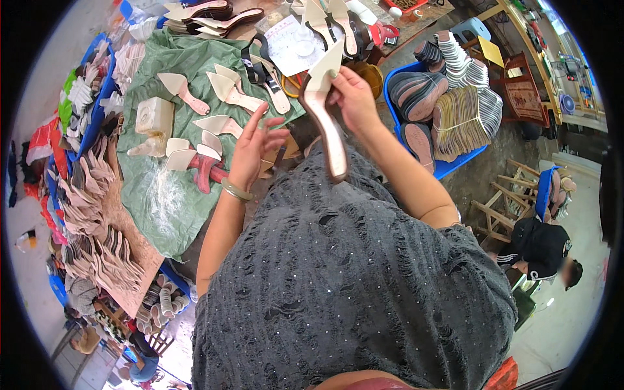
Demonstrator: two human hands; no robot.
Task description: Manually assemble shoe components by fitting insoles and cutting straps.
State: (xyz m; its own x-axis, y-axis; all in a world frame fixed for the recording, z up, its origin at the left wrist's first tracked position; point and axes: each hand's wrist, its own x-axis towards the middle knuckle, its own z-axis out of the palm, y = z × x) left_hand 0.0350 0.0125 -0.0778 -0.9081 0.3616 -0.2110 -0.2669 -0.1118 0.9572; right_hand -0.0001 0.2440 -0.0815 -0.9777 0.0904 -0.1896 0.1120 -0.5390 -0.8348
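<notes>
Desk point(140, 260): your green sheet point(162, 201) catches pointed insoles point(227, 91) spread near its far edge. Shoe sole point(325, 117): raised over the desk's right edge, your right hand point(354, 97) fingers clenched round its toe for inspection. Left hand point(253, 146): fingers released, hovering beside it.

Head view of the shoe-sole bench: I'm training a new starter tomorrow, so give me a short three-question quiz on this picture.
1. True or false: the right hand grips a long pink pointed shoe sole with a cream insole.
2. Multiple choice: the left hand is A) clamped on a sole, B) open with fingers spread above the crumpled green plastic sheet, C) inside the blue plastic crate.
3. Fill in: the left wrist wears a pale green ______.

Key: 1 true; 2 B; 3 bangle.
</notes>
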